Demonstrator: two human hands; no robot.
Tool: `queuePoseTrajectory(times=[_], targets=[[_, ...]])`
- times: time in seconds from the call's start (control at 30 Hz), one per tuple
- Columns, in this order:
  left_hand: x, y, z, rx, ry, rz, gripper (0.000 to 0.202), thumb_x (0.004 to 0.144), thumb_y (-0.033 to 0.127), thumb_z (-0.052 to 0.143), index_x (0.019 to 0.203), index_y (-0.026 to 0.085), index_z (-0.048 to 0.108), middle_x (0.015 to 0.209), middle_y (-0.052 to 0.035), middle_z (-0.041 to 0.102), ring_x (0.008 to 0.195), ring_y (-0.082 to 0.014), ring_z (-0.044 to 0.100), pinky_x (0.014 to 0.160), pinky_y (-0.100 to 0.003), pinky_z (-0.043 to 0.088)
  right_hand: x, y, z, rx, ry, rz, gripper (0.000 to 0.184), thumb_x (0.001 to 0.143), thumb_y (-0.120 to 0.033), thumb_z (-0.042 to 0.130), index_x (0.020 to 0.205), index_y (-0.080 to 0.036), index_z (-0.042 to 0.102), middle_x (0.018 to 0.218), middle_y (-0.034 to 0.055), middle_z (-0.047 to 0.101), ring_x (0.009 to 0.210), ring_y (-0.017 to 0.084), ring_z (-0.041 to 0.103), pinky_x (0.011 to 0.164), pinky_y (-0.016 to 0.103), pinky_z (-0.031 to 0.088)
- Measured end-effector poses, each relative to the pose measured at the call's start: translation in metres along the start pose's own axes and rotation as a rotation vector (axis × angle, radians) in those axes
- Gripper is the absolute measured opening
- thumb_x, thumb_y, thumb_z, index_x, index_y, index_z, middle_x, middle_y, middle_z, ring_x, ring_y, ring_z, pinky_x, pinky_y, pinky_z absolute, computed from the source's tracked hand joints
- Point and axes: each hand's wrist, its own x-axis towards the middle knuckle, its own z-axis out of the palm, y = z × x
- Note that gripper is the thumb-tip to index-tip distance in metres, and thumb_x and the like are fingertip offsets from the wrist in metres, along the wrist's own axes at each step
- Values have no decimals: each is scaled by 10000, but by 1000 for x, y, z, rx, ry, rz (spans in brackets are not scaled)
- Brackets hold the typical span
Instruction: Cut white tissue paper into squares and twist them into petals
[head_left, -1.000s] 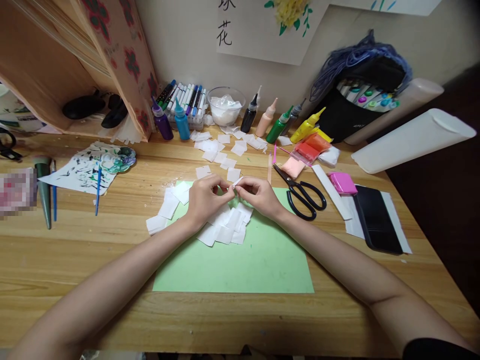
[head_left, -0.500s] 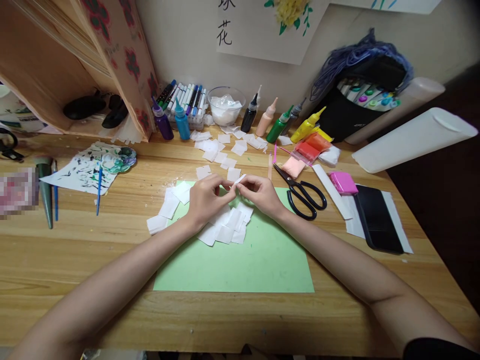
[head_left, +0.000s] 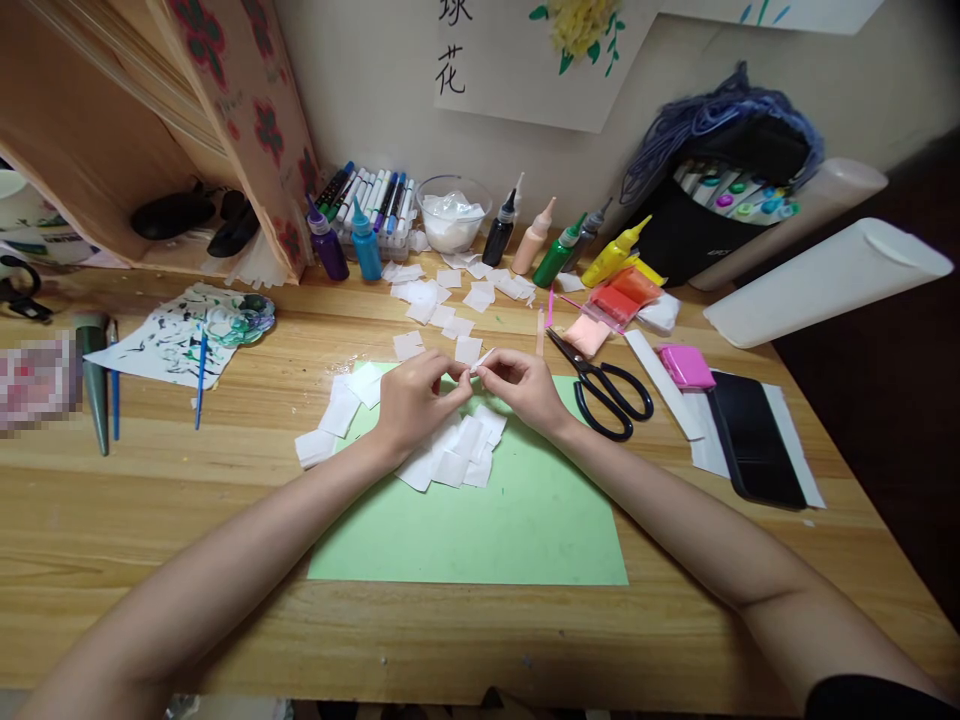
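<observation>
Fingertip to fingertip, my left hand [head_left: 421, 398] and my right hand [head_left: 523, 388] pinch a small piece of white paper [head_left: 480, 363] between them. Most of that piece is hidden by my fingers. Both hands are above the far edge of a green sheet of paper [head_left: 465, 540]. Under and beside my left hand, overlapping white paper squares [head_left: 454, 465] lie on the green sheet. A few more white squares [head_left: 341, 408] spread over its left edge.
Black-handled scissors [head_left: 604, 385] lie right of my right hand, near a pink packet [head_left: 686, 367] and a black phone [head_left: 756, 440]. Paint bottles [head_left: 555, 258], markers [head_left: 382, 205] and a clear bowl [head_left: 450, 222] line the wall. Loose paper squares [head_left: 420, 298] lie before them. Paintbrushes [head_left: 201, 380] are left.
My fingers have shifted slightly on the white paper, and less of it shows between them. The surrounding things have not moved.
</observation>
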Motion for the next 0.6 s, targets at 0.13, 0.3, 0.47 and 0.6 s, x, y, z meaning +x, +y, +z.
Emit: queuePoseTrajectory(times=[0.13, 0.3, 0.47, 0.6], targets=[[0, 1, -2, -17, -12, -40, 97, 787, 251, 591, 738, 193, 650, 698, 2, 636, 550, -88, 477, 559, -224, 384, -1, 0, 0, -20, 2, -12, 202, 791, -339, 604, 709, -158, 639, 659, 17, 598, 600, 123, 500, 556, 261, 368], [0, 2, -1, -20, -19, -52, 96, 777, 257, 598, 722, 196, 649, 704, -4, 642, 544, -90, 463, 539, -226, 371, -3, -2, 2, -131, 1, -61, 170, 802, -287, 588, 697, -162, 636, 636, 5, 568, 578, 112, 448, 546, 256, 347], [1, 4, -1, -5, -16, -61, 102, 745, 229, 608, 656, 182, 596, 675, 8, 623, 538, -87, 438, 530, -227, 357, -5, -3, 4, -204, 5, -108, 145, 796, -233, 583, 666, -173, 607, 632, -3, 543, 591, 115, 442, 552, 257, 340], [2, 3, -1, -23, -14, -87, 65, 726, 204, 607, 670, 182, 581, 686, 11, 620, 541, -87, 429, 536, -229, 355, -5, -3, 4, -189, 6, -103, 133, 792, -213, 573, 667, -172, 595, 645, -3, 550, 589, 113, 436, 554, 258, 338]])
